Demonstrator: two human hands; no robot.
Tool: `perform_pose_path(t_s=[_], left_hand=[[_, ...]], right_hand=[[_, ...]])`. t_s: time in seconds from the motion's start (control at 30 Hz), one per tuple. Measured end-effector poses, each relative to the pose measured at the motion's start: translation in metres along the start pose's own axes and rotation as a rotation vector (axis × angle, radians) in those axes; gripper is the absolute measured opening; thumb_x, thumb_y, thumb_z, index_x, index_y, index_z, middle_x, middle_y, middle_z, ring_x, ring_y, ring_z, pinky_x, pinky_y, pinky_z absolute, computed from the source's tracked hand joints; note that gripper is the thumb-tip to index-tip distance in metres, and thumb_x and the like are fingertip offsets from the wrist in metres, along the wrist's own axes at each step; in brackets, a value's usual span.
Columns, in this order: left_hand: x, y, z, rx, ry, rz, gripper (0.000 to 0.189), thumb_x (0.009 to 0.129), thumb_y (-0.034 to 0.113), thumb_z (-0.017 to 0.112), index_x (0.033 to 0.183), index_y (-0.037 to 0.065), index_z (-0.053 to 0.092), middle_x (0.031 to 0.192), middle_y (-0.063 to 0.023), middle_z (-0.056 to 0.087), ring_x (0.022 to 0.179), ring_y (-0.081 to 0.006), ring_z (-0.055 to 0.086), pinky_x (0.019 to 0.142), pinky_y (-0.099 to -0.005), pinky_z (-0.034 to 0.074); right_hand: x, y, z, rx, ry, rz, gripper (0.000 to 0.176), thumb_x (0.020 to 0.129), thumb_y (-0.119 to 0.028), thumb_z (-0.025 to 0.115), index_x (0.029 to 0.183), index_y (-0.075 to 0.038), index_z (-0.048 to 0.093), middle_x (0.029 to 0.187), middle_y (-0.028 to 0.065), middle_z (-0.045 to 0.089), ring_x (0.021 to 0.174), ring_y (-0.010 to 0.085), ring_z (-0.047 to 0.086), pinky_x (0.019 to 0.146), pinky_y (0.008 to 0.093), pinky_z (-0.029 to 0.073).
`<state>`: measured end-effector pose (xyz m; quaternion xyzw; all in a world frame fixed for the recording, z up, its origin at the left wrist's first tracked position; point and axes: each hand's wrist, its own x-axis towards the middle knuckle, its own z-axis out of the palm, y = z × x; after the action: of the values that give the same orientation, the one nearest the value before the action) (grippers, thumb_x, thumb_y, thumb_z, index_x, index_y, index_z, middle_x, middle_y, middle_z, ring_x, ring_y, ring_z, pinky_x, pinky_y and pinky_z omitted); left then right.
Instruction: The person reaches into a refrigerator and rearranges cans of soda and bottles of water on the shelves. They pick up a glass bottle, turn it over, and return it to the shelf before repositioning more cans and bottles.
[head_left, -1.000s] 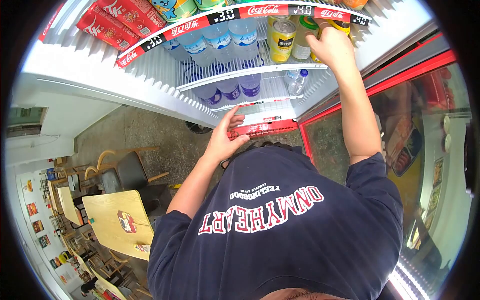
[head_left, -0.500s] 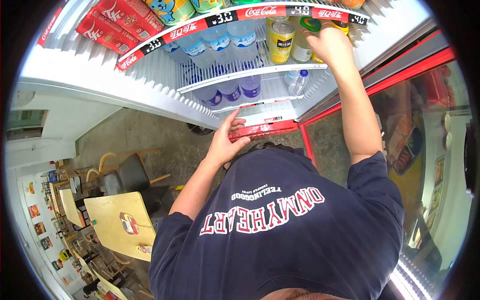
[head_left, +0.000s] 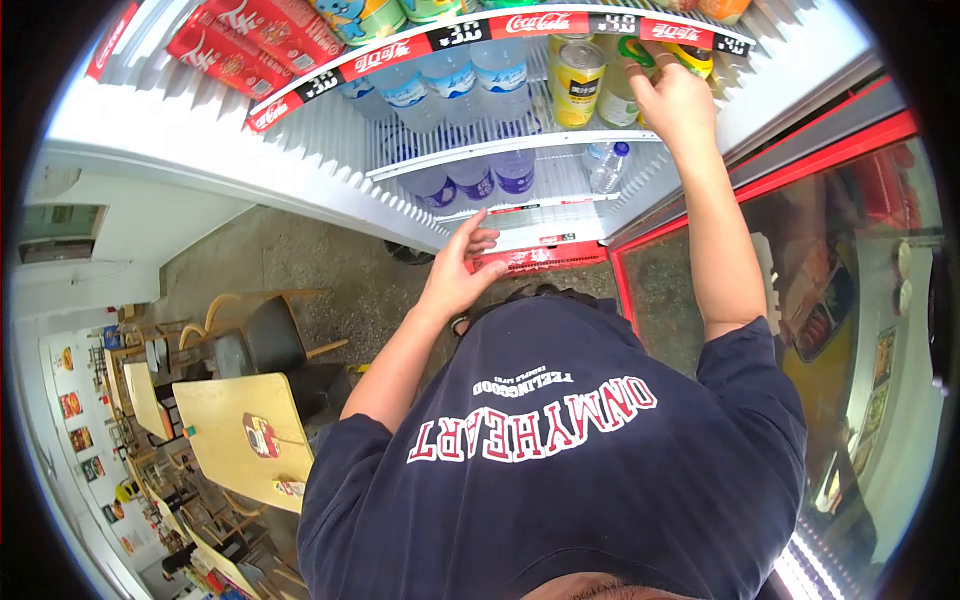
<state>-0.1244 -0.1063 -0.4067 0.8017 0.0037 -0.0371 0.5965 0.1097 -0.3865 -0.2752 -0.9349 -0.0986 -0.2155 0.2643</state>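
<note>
right hand (head_left: 680,100) raised at the fridge shelf (head_left: 480,152), fingers curled on the green-capped bottle (head_left: 618,95), full closure hidden | bottle stands upright just beside the yellow can (head_left: 578,82), on this hand's left | left hand (head_left: 460,272) spread, empty, low near the red fridge base (head_left: 540,258), well apart | right hand nearer

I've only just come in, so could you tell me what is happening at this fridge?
A person stands at an open fridge of drinks. Their right hand is up at the right end of a shelf, against a green-capped bottle beside a yellow can; its grip is hidden. Their left hand is open, low by the fridge's front.
</note>
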Motion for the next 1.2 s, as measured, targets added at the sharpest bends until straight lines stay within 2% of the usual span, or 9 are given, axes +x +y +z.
perform_pose_path(t_s=[0.03, 0.2, 0.3, 0.47, 0.73, 0.87, 0.97, 1.17, 1.2], left_hand=[[0.003, 0.001, -0.003, -0.012, 0.022, -0.007, 0.087, 0.083, 0.01, 0.08, 0.156, 0.008, 0.033, 0.13, -0.0162, 0.063, 0.117, -0.0267, 0.063, 0.101, -0.0396, 0.051], [0.028, 0.004, -0.026, 0.05, 0.25, 0.094, 0.077, 0.085, 0.012, 0.078, 0.151, 0.003, 0.04, 0.132, -0.0167, 0.062, 0.119, -0.0254, 0.061, 0.104, -0.0399, 0.048], [0.047, 0.018, -0.042, 0.137, 0.329, 0.13, 0.08, 0.083, 0.018, 0.081, 0.15, 0.001, 0.04, 0.134, -0.0195, 0.059, 0.121, -0.0279, 0.06, 0.104, -0.0418, 0.048], [0.078, 0.029, -0.06, 0.245, 0.434, 0.167, 0.093, 0.08, 0.031, 0.084, 0.152, 0.0, 0.036, 0.137, -0.0244, 0.055, 0.124, -0.0339, 0.059, 0.104, -0.0455, 0.048], [0.123, 0.031, -0.098, 0.356, 0.557, 0.11, 0.116, 0.075, 0.043, 0.084, 0.155, -0.011, 0.02, 0.148, -0.0332, 0.042, 0.13, -0.0429, 0.052, 0.106, -0.0451, 0.046], [0.142, 0.034, -0.108, 0.299, 0.634, 0.157, 0.115, 0.074, 0.04, 0.085, 0.157, -0.007, 0.02, 0.148, -0.0333, 0.041, 0.13, -0.0443, 0.05, 0.109, -0.0469, 0.044], [0.151, 0.036, -0.114, 0.48, 0.825, 0.299, 0.105, 0.075, 0.038, 0.084, 0.153, -0.006, 0.029, 0.145, -0.0332, 0.044, 0.127, -0.0477, 0.051, 0.111, -0.0486, 0.04], [0.157, 0.103, -0.137, 0.647, 0.897, 0.67, 0.058, 0.087, 0.022, 0.075, 0.136, -0.001, 0.055, 0.136, -0.0294, 0.055, 0.127, -0.0443, 0.051, 0.107, -0.0479, 0.039], [0.159, 0.107, -0.142, 0.728, 0.86, 0.666, 0.045, 0.094, 0.022, 0.064, 0.135, 0.004, 0.058, 0.136, -0.0258, 0.057, 0.126, -0.0449, 0.051, 0.109, -0.0497, 0.037]], right_hand=[[-0.003, -0.003, -0.001, 0.066, -0.011, 0.02, 0.052, 0.09, -0.049, 0.061, 0.133, -0.02, 0.066, 0.082, 0.0127, 0.074, 0.081, 0.0371, 0.072, 0.075, 0.0476, 0.057], [-0.057, -0.013, 0.014, 0.709, 0.198, -0.09, 0.04, 0.09, -0.018, 0.076, 0.127, -0.005, 0.066, 0.069, 0.0019, 0.068, 0.06, 0.0036, 0.058, 0.058, 0.0207, 0.049], [-0.094, -0.02, 0.038, 0.743, 0.067, -0.194, 0.043, 0.088, -0.012, 0.076, 0.128, -0.005, 0.064, 0.07, 0.0016, 0.067, 0.06, 0.0038, 0.057, 0.057, 0.0218, 0.048], [-0.155, -0.03, 0.068, 0.779, -0.359, -0.102, 0.045, 0.09, -0.013, 0.073, 0.132, -0.005, 0.06, 0.07, 0.0009, 0.064, 0.058, 0.0059, 0.055, 0.057, 0.0239, 0.046], [-0.196, -0.027, 0.081, 0.772, -0.545, 0.027, 0.051, 0.09, -0.018, 0.072, 0.137, -0.007, 0.056, 0.074, 0.0034, 0.065, 0.056, 0.0094, 0.056, 0.056, 0.0268, 0.047], [-0.198, -0.017, 0.083, 0.742, -0.552, 0.048, 0.05, 0.09, -0.018, 0.072, 0.136, -0.008, 0.056, 0.076, 0.0035, 0.065, 0.057, 0.0103, 0.057, 0.058, 0.0278, 0.048], [-0.201, -0.014, 0.081, 0.723, -0.564, 0.053, 0.049, 0.091, -0.018, 0.072, 0.136, -0.008, 0.057, 0.076, 0.0035, 0.065, 0.059, 0.0106, 0.058, 0.06, 0.028, 0.049], [-0.22, -0.007, 0.083, 0.732, -0.592, 0.09, 0.047, 0.091, -0.019, 0.072, 0.135, -0.008, 0.057, 0.076, 0.0037, 0.066, 0.062, 0.0113, 0.06, 0.062, 0.0281, 0.05], [-0.221, -0.005, 0.083, 0.735, -0.601, 0.096, 0.047, 0.092, -0.019, 0.071, 0.135, -0.008, 0.057, 0.076, 0.0038, 0.066, 0.062, 0.0114, 0.06, 0.062, 0.0281, 0.05]])
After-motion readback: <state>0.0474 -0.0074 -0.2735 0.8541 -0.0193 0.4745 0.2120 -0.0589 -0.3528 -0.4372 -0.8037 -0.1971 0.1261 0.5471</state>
